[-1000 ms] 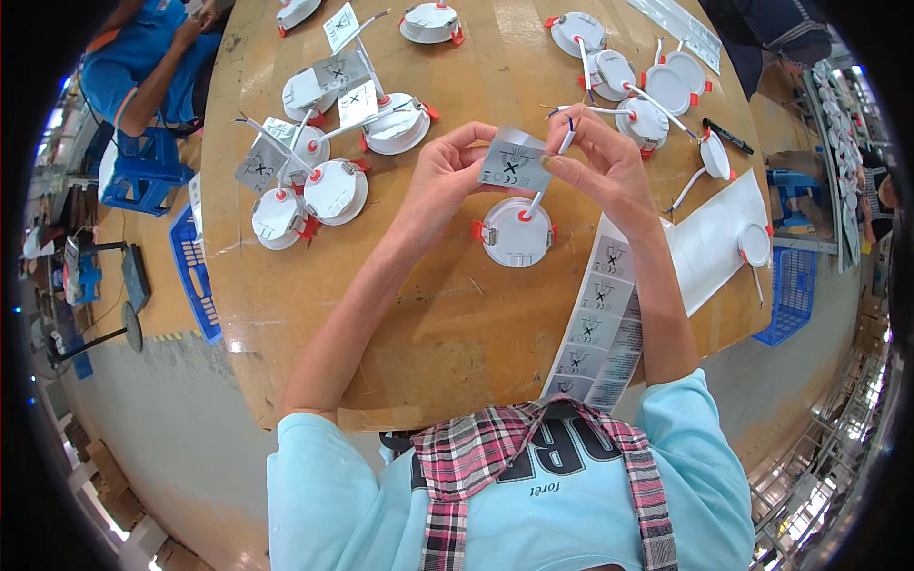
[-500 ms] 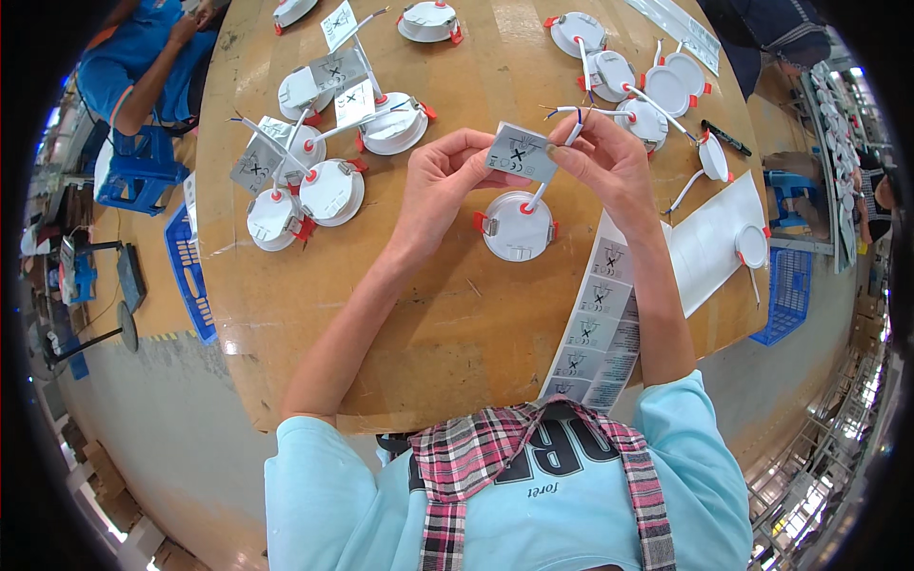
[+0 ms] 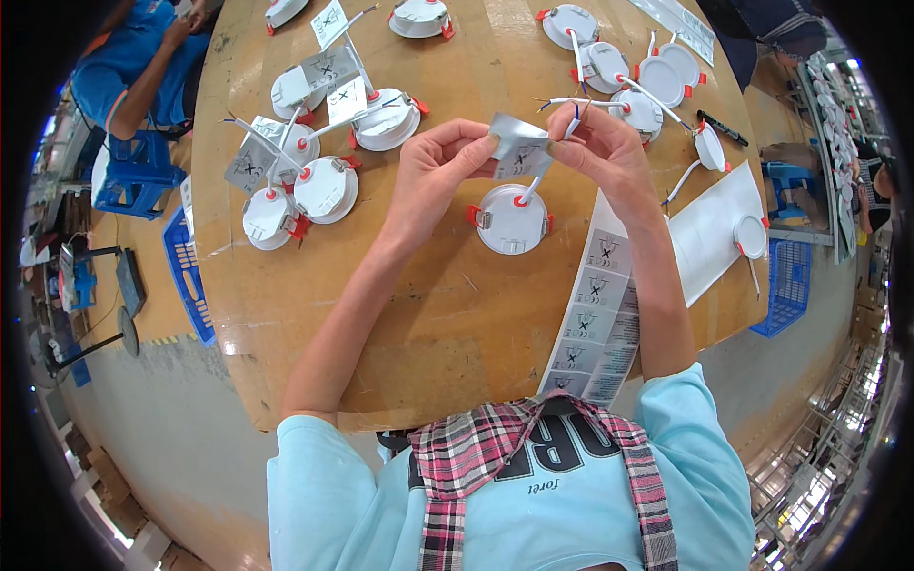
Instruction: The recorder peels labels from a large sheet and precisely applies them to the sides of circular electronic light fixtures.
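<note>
We go L to R. Far left on the bench (image 3: 314, 314), a cluster of finished round lamps (image 3: 326, 188) w/ grey labels on their wires, well apart from our hands.

Our left hand (image 3: 433, 171) is raised above the bench, thumb and forefinger pinched narrow on the left edge of a grey label (image 3: 519, 152). Nothing else in that grip.

The label sits between both hands, its long axis running roughly L-R, slightly tilted. It's folded round a white wire (image 3: 533, 186) that drops down and toward us to the round lamp (image 3: 511, 219) lying flat on the bench, just below the hands and between the forearms.

Our right hand (image 3: 595, 147) is closed on the label's right end and the wire's upper part; bare wire tips poke out to the left above the label. Both hands are about equally near; the lamp itself isn't touched.

Further right, a strip of unused labels (image 3: 595, 314) runs toward us beside the right forearm, then a white sheet (image 3: 709, 228).
</note>
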`<state>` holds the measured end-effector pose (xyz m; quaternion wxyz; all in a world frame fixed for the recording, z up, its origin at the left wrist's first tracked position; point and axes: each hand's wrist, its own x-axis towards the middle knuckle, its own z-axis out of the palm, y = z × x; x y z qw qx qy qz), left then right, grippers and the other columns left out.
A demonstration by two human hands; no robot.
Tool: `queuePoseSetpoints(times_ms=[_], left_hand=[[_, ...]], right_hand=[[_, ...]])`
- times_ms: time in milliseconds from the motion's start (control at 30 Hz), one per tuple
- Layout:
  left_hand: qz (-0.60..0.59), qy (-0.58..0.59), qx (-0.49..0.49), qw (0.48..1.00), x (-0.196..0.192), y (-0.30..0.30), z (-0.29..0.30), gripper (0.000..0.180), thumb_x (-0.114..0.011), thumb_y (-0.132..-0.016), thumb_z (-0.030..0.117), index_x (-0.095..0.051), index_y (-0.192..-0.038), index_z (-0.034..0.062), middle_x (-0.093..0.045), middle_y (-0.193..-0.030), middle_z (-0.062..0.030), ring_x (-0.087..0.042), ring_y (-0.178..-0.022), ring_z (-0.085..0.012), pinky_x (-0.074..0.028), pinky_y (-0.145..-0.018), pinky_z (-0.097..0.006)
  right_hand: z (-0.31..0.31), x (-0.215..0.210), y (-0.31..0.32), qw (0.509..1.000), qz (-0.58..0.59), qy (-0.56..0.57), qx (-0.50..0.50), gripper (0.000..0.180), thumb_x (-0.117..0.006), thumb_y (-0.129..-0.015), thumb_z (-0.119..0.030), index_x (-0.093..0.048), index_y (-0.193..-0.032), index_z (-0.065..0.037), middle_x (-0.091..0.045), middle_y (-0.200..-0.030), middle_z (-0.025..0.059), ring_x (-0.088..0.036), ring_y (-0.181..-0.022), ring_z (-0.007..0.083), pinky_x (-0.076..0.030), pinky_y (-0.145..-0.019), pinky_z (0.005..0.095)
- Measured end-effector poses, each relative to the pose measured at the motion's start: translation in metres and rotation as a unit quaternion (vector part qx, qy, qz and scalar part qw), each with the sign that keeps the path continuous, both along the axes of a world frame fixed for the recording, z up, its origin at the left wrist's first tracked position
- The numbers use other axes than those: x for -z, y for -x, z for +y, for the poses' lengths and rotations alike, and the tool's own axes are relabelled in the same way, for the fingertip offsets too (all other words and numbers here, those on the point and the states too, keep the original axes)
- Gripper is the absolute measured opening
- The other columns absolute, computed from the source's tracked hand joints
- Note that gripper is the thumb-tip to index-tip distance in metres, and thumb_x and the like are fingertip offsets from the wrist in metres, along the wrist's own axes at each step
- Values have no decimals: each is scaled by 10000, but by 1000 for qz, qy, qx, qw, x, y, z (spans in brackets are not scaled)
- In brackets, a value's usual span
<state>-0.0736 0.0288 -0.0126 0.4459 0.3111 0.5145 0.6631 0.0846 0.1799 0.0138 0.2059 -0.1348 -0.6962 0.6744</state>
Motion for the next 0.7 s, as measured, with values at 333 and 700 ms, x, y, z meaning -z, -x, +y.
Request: queuePoseSetpoints(times_ms=[333, 700], left_hand=[[17, -20, 6, 1000, -9, -3, -2, 207, -574, -956, 147, -638, -1050, -26, -702, -947, -101, -699, -858, -174, -555, -800, -298], [38, -28, 10, 999, -11, -4, -3, 224, -580, -956, 153, -635, -1050, -43, -704, -926, -109, -698, -858, -173, -556, -784, -274]], right_hand=[[-2, -5, 2, 999, -30, -16, 10, 121, -684, -874, -109, -633, -934, -18, -611, -866, -8, -569, -845, 69, -457, -808, 238], [2, -6, 0, 998, -62, -19, -4, 140, -678, -885, -133, -630, -957, -23, -607, -878, -12, -561, -849, 60, -450, -800, 223]])
